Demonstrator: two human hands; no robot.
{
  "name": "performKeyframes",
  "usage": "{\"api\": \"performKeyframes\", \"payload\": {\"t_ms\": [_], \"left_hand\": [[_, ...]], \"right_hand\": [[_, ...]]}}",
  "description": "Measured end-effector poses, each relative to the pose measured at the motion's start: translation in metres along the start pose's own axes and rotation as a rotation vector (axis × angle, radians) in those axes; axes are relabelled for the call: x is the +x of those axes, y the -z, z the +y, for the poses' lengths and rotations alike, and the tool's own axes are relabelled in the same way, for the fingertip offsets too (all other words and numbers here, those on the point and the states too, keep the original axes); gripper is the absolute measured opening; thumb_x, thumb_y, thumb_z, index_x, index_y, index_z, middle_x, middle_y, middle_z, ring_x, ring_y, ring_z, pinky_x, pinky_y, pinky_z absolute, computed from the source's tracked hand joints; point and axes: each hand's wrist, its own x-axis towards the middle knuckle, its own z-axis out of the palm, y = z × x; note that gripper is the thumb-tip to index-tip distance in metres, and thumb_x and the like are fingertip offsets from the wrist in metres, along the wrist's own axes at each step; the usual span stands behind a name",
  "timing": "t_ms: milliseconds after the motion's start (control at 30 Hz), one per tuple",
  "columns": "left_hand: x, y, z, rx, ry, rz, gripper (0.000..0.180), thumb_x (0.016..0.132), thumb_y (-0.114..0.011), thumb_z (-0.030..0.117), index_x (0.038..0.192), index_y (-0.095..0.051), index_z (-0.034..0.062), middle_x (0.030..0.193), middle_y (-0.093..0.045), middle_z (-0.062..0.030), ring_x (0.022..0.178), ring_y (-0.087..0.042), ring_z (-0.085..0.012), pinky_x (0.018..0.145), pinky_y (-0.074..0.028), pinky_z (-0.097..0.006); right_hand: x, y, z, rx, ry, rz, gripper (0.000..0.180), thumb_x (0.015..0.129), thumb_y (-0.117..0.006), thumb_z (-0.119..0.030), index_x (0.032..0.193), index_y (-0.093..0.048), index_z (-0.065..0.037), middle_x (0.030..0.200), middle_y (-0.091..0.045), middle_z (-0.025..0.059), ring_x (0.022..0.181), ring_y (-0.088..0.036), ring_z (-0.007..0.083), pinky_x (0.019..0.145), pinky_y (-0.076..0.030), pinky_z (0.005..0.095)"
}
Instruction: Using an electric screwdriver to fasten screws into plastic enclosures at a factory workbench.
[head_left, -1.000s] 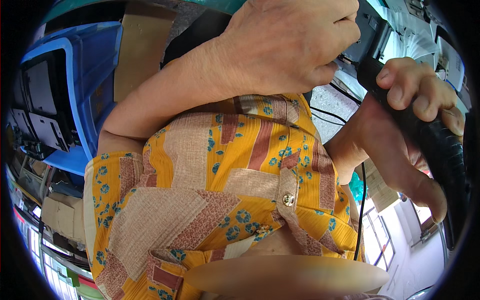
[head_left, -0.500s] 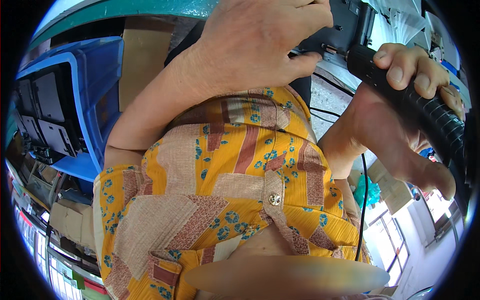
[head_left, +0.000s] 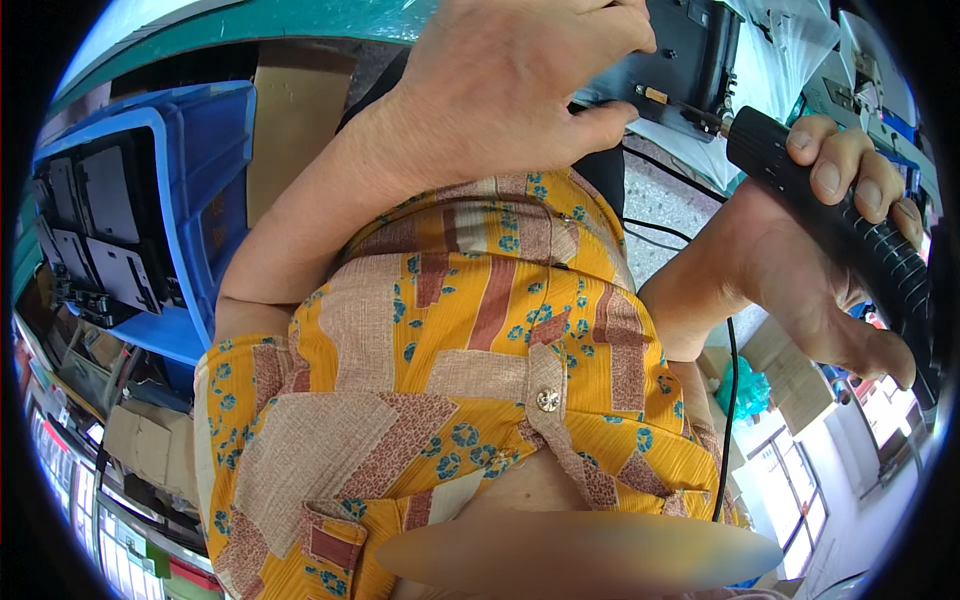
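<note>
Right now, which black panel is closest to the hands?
The black panel at the top, just beside the left hand. The other dark panels are off to the left, in the blue crate.

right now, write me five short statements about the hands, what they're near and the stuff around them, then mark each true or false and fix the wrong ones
1. The right hand grips a black, rounded handheld tool. True.
2. The blue plastic bin holds flat black and grey parts. True.
3. The bin is on the person's right. False: it is on the left.
4. Both hands grip the tool. False: the left hand is apart from it, near a flat black panel.
5. The crumpled teal-green plastic bag is inside the bin. False: it shows at the right, well apart from the bin.
</note>
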Motion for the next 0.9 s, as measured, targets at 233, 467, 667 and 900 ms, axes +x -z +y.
{"api": "performKeyframes", "payload": {"t_ms": [233,467,667,900], "left_hand": [[0.000,0.002,-0.003,0.034,-0.003,-0.010,0.026,0.067,-0.079,0.007,0.089,-0.065,0.0049,0.096,-0.061,-0.0093,0.098,-0.058,-0.0304,0.090,-0.044,-0.044],[0.002,0.002,0.002,0.110,0.052,-0.010,0.024,0.069,-0.078,0.004,0.089,-0.065,0.0047,0.095,-0.061,-0.0091,0.095,-0.058,-0.0307,0.086,-0.044,-0.041],[0.005,0.001,0.010,0.150,0.118,-0.046,0.025,0.069,-0.077,0.002,0.090,-0.064,0.0041,0.094,-0.061,-0.0097,0.094,-0.057,-0.0308,0.085,-0.044,-0.040],[0.002,0.022,-0.001,0.201,0.168,-0.243,0.035,0.070,-0.076,0.003,0.103,-0.066,0.0030,0.105,-0.065,-0.0147,0.103,-0.059,-0.0344,0.091,-0.045,-0.043]], "right_hand": [[-0.003,0.033,-0.015,-0.034,0.042,0.048,0.091,0.069,-0.058,-0.095,0.101,-0.070,-0.011,0.089,-0.063,0.0076,0.073,-0.059,0.0236,0.070,-0.045,0.0435],[-0.012,0.052,-0.010,0.001,0.109,0.159,0.087,0.071,-0.058,-0.093,0.100,-0.070,-0.011,0.088,-0.063,0.0084,0.074,-0.060,0.0246,0.072,-0.046,0.0437],[-0.018,0.085,-0.007,-0.152,0.167,0.270,0.085,0.074,-0.056,-0.090,0.101,-0.069,-0.011,0.086,-0.061,0.0095,0.075,-0.060,0.0263,0.072,-0.047,0.0448],[-0.022,0.068,0.029,-0.210,0.144,0.251,0.081,0.077,-0.056,-0.086,0.104,-0.069,-0.010,0.090,-0.061,0.0125,0.077,-0.060,0.0275,0.075,-0.048,0.0475]]}}
